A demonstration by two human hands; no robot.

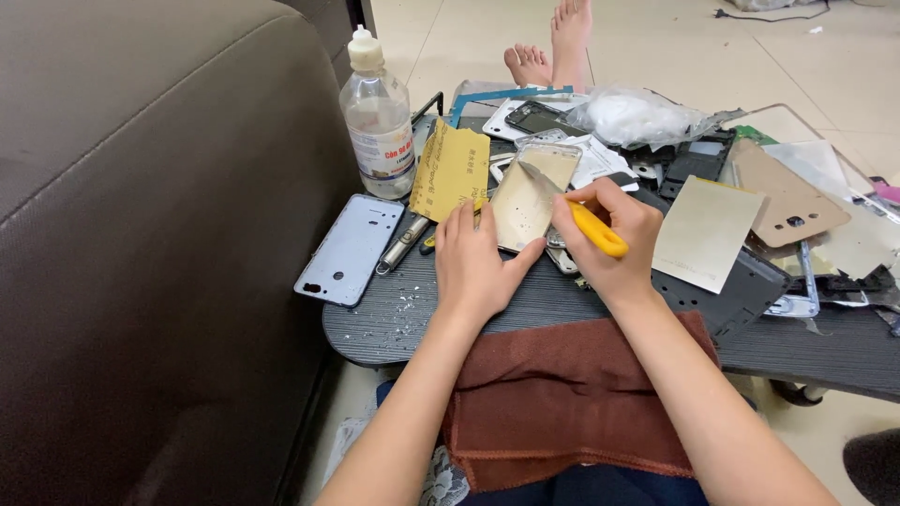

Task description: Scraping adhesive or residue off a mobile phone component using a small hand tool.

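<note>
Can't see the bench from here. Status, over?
Left hand flat, steadying gold phone frame. Right hand shut on yellow-handled scraper, blade on frame. Sandpaper sheet close alongside.

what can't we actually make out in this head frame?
- Head view: the blade tip of the yellow-handled scraper on the gold phone cover is too small to judge contact.
- The right hand hides its grip.
- The left hand covers the cover's lower left corner.
- The frame edge cuts off the table's right end.

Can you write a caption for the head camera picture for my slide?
Left hand steadies a gold phone cover while right hand scrapes it with a yellow-handled blade.
</note>
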